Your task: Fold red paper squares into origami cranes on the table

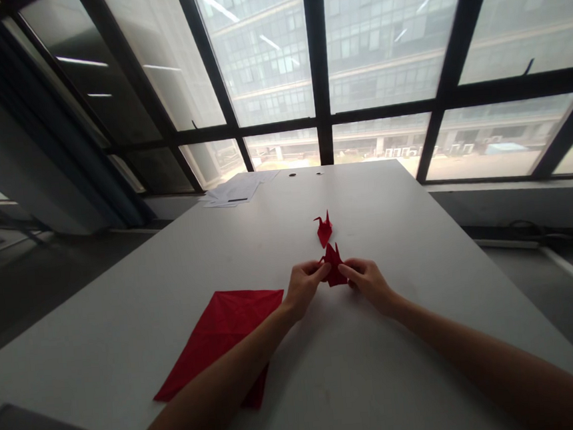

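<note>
**While the left hand [305,287] and the right hand [368,281] pinch it from either side, a small, pointed, folded red paper figure [334,262] is in the shaping step**

As both hands grasp the figure between thumbs and fingers, it sits low over the near-middle of a smooth white rectangular table [396,212], upward points showing between them. Whether its underside touches the tabletop is hard to tell. A thin bent tip shows beside the left fingers. Since the main folds look made, the step in hand appears to be adjusting wings and points; the next move seems to call for a light, even pull or press from both sides, so that the paper opens without tearing.

Just beyond, on the far side, stands a red paper crane [324,229] with slim raised points; whether the two touch is unclear. To the near left, a large, creased red sheet [220,324] lies partly hidden by the left forearm. At the far left are loose white papers [231,188] with a slim dark stick-like object [238,200] on them.
</note>
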`<state>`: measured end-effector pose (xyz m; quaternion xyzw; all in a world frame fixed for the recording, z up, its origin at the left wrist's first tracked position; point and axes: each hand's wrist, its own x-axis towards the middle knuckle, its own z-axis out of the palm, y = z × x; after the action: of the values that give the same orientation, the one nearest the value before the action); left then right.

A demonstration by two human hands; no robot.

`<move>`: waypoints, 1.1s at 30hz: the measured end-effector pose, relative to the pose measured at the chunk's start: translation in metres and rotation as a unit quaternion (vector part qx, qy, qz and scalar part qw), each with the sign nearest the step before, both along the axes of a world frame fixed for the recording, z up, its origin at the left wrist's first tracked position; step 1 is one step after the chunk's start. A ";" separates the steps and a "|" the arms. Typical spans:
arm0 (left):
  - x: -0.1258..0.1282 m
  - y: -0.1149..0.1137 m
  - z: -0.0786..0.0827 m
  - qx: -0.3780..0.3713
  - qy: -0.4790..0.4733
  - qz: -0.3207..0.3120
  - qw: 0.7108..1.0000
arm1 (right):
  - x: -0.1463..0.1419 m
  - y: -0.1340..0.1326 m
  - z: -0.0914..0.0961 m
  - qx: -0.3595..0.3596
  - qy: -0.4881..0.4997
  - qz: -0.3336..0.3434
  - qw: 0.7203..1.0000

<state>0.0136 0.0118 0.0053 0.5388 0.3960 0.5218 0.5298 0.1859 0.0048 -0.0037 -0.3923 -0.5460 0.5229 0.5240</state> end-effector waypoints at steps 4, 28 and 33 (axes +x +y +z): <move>0.000 0.001 -0.002 -0.026 -0.018 -0.025 0.999 | 0.002 0.003 -0.004 0.013 -0.019 -0.037 0.999; -0.001 -0.003 0.004 -0.009 0.048 -0.026 0.998 | 0.005 0.002 0.003 -0.002 -0.029 -0.014 0.999; 0.000 -0.003 0.006 -0.030 0.044 -0.061 0.997 | 0.004 0.004 0.000 -0.006 -0.023 -0.045 0.999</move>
<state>0.0141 0.0084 0.0115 0.5683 0.4007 0.4524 0.5584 0.1903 0.0083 -0.0040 -0.4312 -0.5364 0.4926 0.5326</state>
